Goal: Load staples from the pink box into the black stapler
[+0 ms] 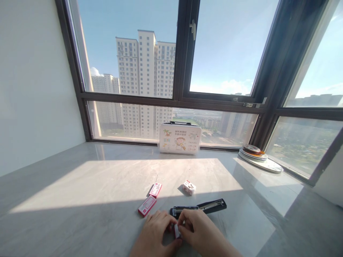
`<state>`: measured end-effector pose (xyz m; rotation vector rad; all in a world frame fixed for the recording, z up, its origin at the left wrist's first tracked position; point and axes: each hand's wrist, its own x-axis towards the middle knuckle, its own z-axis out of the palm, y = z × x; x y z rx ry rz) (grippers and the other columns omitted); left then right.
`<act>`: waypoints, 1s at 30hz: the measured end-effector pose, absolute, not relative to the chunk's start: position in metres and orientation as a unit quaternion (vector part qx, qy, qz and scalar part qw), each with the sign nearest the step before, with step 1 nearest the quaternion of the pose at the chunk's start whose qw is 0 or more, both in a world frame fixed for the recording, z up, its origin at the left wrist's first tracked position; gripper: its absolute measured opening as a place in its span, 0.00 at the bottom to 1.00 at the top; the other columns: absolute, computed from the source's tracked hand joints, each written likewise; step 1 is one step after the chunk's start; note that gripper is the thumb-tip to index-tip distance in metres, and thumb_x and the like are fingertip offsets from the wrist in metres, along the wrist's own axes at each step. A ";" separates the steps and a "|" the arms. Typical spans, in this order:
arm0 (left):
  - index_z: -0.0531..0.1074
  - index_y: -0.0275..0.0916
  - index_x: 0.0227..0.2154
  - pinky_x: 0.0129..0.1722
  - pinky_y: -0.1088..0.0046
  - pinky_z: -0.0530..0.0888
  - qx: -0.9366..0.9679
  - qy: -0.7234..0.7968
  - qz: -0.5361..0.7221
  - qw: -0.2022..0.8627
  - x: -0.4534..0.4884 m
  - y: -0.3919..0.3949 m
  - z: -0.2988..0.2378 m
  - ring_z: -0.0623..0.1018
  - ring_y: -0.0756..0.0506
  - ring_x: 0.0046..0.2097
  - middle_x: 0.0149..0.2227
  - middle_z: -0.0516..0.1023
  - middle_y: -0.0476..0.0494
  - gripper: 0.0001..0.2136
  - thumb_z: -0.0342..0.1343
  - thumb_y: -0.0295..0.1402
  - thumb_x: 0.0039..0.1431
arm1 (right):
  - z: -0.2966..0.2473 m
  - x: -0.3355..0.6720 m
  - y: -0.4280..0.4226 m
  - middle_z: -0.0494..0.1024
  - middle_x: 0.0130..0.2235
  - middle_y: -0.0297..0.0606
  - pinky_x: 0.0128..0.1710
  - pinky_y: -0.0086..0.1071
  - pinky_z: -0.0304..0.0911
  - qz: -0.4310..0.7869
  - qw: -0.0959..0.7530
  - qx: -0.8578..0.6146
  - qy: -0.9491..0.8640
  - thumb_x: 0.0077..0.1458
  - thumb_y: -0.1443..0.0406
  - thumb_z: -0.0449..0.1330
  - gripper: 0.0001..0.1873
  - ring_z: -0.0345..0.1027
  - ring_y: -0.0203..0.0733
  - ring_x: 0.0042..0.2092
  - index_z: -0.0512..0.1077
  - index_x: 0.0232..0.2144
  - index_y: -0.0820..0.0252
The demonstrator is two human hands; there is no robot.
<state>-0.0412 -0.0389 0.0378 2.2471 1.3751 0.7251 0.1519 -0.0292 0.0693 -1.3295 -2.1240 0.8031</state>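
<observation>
A small red-and-white staple box [177,231] stands between my two hands at the bottom middle. My left hand [155,232] is closed round its left side, with the thumb near its lower end. The fingers of my right hand [199,226] pinch at the box's upper right; their tips partly cover it. Just beyond my hands lies a black stapler [214,205], its long arm folded wide open and the metal channel showing. My right hand hides part of it.
Two pink-and-white boxes [147,206] lie end to end at left, and a white box [189,187] sits beyond the stapler. A printed carry case [180,139] leans by the window. Stacked round plates or mats [268,165] occupy the right corner.
</observation>
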 end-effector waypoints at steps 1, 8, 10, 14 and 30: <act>0.75 0.45 0.39 0.45 0.67 0.67 0.805 0.491 0.263 0.205 -0.042 -0.039 0.039 0.74 0.42 0.43 0.39 0.76 0.48 0.11 0.64 0.38 0.53 | 0.067 0.157 -0.032 0.72 0.22 0.28 0.25 0.26 0.48 0.287 0.233 -0.493 -0.787 0.53 0.68 0.59 0.04 0.62 0.33 0.25 0.75 0.31 0.58; 0.71 0.42 0.31 0.37 0.71 0.67 0.772 0.547 0.250 0.208 -0.053 -0.042 0.043 0.74 0.45 0.36 0.31 0.76 0.50 0.13 0.57 0.47 0.59 | 0.048 0.212 -0.044 0.77 0.25 0.36 0.28 0.30 0.49 0.209 0.215 -0.618 -0.727 0.67 0.55 0.49 0.20 0.67 0.40 0.28 0.70 0.28 0.57; 0.69 0.42 0.26 0.38 0.69 0.66 0.780 0.552 0.234 0.180 -0.045 -0.043 0.041 0.75 0.45 0.35 0.30 0.76 0.47 0.17 0.47 0.45 0.67 | 0.042 0.213 -0.046 0.79 0.29 0.40 0.30 0.32 0.49 0.188 0.191 -0.635 -0.725 0.69 0.52 0.46 0.25 0.71 0.42 0.31 0.68 0.24 0.57; 0.73 0.42 0.29 0.42 0.64 0.66 0.795 0.553 0.218 0.123 -0.021 -0.041 0.036 0.77 0.41 0.39 0.33 0.79 0.42 0.17 0.43 0.39 0.69 | 0.035 0.199 -0.045 0.81 0.31 0.43 0.30 0.34 0.47 0.165 0.181 -0.644 -0.725 0.68 0.48 0.46 0.28 0.73 0.46 0.34 0.71 0.25 0.56; 0.72 0.42 0.29 0.40 0.64 0.66 0.794 0.557 0.220 0.110 -0.004 -0.038 0.035 0.77 0.41 0.38 0.33 0.79 0.43 0.18 0.41 0.37 0.71 | 0.030 0.196 -0.046 0.81 0.31 0.41 0.29 0.34 0.44 0.133 0.185 -0.634 -0.739 0.68 0.50 0.47 0.24 0.73 0.45 0.33 0.71 0.27 0.56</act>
